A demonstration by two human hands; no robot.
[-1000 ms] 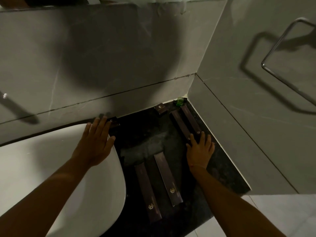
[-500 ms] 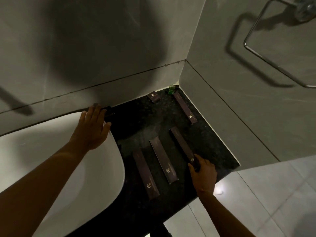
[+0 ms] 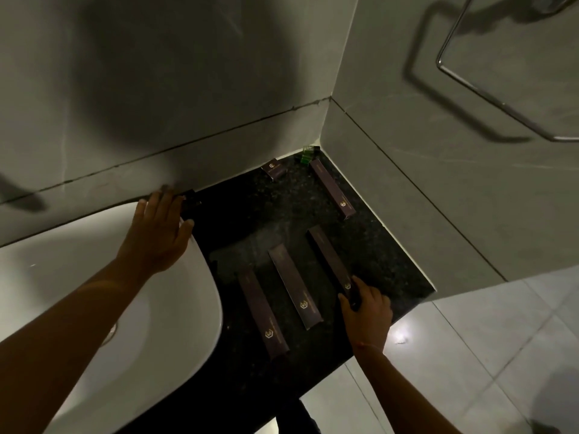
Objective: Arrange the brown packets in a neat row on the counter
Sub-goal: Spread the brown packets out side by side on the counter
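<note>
Three long brown packets lie side by side on the black speckled counter (image 3: 385, 261): a left packet (image 3: 262, 313), a middle packet (image 3: 294, 290) and a right packet (image 3: 329, 260). My right hand (image 3: 366, 311) grips the near end of the right packet. A fourth long packet (image 3: 332, 188) lies apart by the right wall. A short brown packet (image 3: 274, 169) sits at the back wall. My left hand (image 3: 156, 233) rests flat on the white basin's rim, fingers spread, holding nothing.
A white basin (image 3: 125, 324) fills the left side. A small green item (image 3: 307, 153) sits in the back corner. A small dark object (image 3: 190, 202) lies by my left fingertips. A chrome towel ring (image 3: 488, 89) hangs on the right wall. The counter's front edge drops to a tiled floor.
My right hand has pulled one long packet from the pair by the right wall toward the front, beside the two near packets. My left hand has stayed on the basin.
</note>
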